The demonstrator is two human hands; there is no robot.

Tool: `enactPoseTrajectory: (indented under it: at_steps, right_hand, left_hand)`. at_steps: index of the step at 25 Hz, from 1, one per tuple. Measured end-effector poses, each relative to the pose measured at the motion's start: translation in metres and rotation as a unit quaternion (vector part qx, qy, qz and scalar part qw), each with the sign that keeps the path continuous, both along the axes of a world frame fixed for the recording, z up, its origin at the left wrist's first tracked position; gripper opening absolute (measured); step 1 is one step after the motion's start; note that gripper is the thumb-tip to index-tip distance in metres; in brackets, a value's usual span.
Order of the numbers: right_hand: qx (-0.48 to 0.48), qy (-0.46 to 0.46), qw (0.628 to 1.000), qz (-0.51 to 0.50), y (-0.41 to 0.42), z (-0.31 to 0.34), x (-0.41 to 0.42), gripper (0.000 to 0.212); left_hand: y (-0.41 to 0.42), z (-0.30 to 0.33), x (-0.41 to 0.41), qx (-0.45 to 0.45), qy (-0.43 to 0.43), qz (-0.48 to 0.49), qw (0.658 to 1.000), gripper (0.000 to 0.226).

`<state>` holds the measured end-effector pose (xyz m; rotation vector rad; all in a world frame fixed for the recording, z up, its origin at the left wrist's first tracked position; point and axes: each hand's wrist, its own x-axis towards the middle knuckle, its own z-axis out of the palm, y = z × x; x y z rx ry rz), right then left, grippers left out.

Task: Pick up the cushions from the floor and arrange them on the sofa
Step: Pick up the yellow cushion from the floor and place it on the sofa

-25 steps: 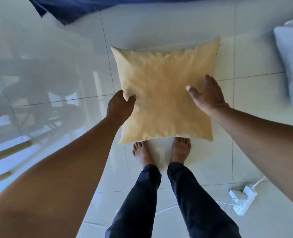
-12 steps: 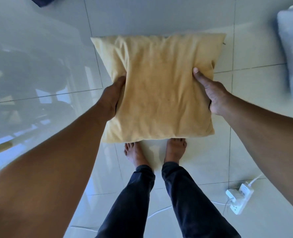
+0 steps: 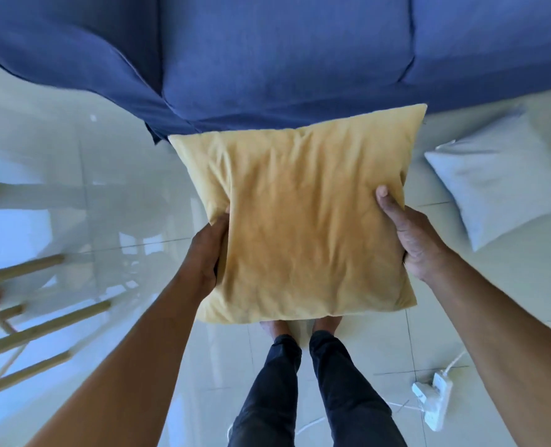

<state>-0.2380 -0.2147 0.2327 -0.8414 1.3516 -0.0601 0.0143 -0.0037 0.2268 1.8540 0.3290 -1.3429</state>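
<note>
A yellow cushion (image 3: 303,221) is held off the floor in front of me, its far edge near the front of the blue sofa (image 3: 274,56). My left hand (image 3: 208,253) grips the cushion's left edge and my right hand (image 3: 411,235) grips its right edge, thumb on top. A white cushion (image 3: 500,185) lies on the tiled floor to the right, beside the sofa's front. The sofa seat fills the top of the view with no cushions on the part I can see.
My bare feet (image 3: 300,327) stand on glossy white tiles just under the yellow cushion. A white power strip (image 3: 434,393) with its cable lies on the floor at the lower right. Wooden furniture legs (image 3: 25,330) are at the left.
Both hands closed on the yellow cushion's sides and lifted it off the floor. My view has tilted up, so the blue sofa now fills the top.
</note>
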Motion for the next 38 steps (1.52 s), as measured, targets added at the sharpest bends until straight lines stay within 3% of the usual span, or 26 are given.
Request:
enactPoseTrajectory:
  at_steps: [3, 8, 10, 13, 15, 21, 25, 29, 38]
  right_hand:
    - [-0.054, -0.038, 0.998, -0.01, -0.006, 0.095, 0.004, 0.067]
    - [-0.118, -0.105, 0.987, -0.027, -0.022, 0.229, 0.008, 0.058]
    - [-0.142, -0.129, 0.981, -0.033, -0.031, 0.269, 0.011, 0.071]
    - [-0.175, -0.165, 0.969, -0.053, -0.046, 0.306, 0.017, 0.108]
    - [-0.18, -0.198, 0.962, -0.054, -0.058, 0.327, 0.023, 0.109]
    - [-0.18, -0.251, 0.95, -0.036, -0.086, 0.357, 0.048, 0.103]
    - [-0.192, -0.253, 0.948, -0.037, -0.109, 0.369, 0.084, 0.1]
    - [-0.205, -0.249, 0.945, -0.056, -0.141, 0.384, 0.132, 0.074]
    - [-0.223, -0.218, 0.947, -0.075, -0.213, 0.394, 0.229, 0.073]
  left_hand:
    - [-0.003, 0.095, -0.002, -0.042, -0.02, 0.012, 0.999, 0.068]
    - [-0.014, 0.233, -0.009, -0.114, -0.077, 0.014, 0.99, 0.083]
    - [-0.018, 0.276, -0.008, -0.144, -0.103, 0.013, 0.984, 0.082]
    - [-0.026, 0.316, -0.002, -0.177, -0.143, 0.019, 0.974, 0.081]
    - [-0.03, 0.337, 0.003, -0.195, -0.165, 0.029, 0.966, 0.078]
    - [-0.049, 0.366, 0.026, -0.249, -0.186, 0.048, 0.949, 0.053]
    - [-0.07, 0.363, 0.067, -0.28, -0.197, 0.038, 0.939, 0.058]
    - [-0.106, 0.364, 0.118, -0.29, -0.176, 0.02, 0.94, 0.057]
    - [-0.193, 0.36, 0.235, -0.289, -0.181, 0.001, 0.94, 0.035]
